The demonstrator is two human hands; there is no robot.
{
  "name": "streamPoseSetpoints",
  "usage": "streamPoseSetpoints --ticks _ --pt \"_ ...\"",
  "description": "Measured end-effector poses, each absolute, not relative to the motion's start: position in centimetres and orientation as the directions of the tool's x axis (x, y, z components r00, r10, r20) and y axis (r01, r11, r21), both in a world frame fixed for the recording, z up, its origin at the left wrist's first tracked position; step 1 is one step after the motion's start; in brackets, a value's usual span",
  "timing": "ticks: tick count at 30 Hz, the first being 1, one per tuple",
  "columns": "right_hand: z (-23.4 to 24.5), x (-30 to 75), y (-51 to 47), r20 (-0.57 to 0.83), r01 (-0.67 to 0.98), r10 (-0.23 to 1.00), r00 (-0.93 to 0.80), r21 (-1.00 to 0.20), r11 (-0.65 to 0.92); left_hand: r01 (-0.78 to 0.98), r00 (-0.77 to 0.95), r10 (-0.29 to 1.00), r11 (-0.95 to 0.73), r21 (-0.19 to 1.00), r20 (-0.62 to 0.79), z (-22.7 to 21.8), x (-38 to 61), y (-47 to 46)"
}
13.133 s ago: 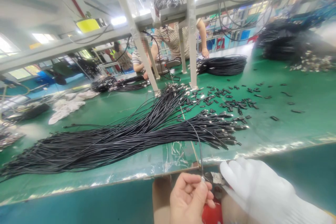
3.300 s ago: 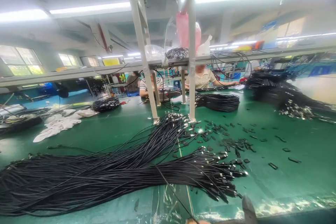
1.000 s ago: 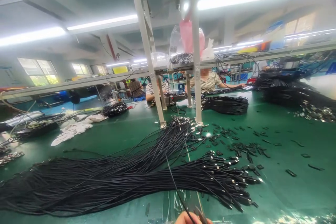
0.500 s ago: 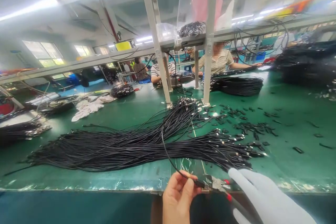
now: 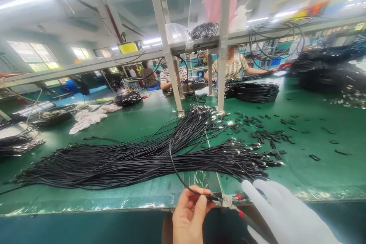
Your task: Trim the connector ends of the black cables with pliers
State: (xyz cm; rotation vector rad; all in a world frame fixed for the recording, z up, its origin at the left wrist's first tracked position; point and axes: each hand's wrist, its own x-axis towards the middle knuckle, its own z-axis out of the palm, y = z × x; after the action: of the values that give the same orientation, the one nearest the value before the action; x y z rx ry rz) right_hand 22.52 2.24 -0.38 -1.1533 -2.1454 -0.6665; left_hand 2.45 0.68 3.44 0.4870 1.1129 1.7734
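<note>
My bare left hand (image 5: 192,213) pinches a black cable (image 5: 175,167) close to its end, thumb on top, at the table's front edge. From there the cable arcs up over a long bundle of black cables (image 5: 122,164). In my right hand (image 5: 283,207), which wears a white glove, is a pair of cutting pliers (image 5: 228,200) with red-and-black handles. Their jaws lie over the cable's end, just beyond my left fingertips. Whether the jaws touch or grip it is hard to make out.
Small black plastic pieces (image 5: 270,136) are scattered across the green table (image 5: 311,129). Coiled cables (image 5: 254,92) lie behind two shelf posts (image 5: 223,45). White cloth (image 5: 90,117) lies at left. Other people (image 5: 233,66) sit across the table.
The pliers have shifted toward my left hand, and their jaws now overlap the cable's end. My left hand keeps its pinch. The whole view has moved slightly.
</note>
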Motion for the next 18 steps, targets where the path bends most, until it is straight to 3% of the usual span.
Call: streamPoseSetpoints --ticks 6,12,18 --pt "0.9 22.0 2.1 0.683 0.867 0.575 -0.451 0.182 0.464 -0.496 -0.472 0.869 -0.126 0.859 -0.145 3.7 2.3 0.7" --pt "1.6 21.4 2.3 0.695 0.866 0.531 -0.485 0.293 0.406 -0.497 -0.476 0.867 -0.13 0.858 -0.144 3.2 2.0 0.9" --pt "1.5 21.5 2.1 0.661 0.882 0.587 -0.468 0.305 0.359 -0.478 -0.473 0.871 -0.127 0.869 -0.133 2.2 1.7 1.4"
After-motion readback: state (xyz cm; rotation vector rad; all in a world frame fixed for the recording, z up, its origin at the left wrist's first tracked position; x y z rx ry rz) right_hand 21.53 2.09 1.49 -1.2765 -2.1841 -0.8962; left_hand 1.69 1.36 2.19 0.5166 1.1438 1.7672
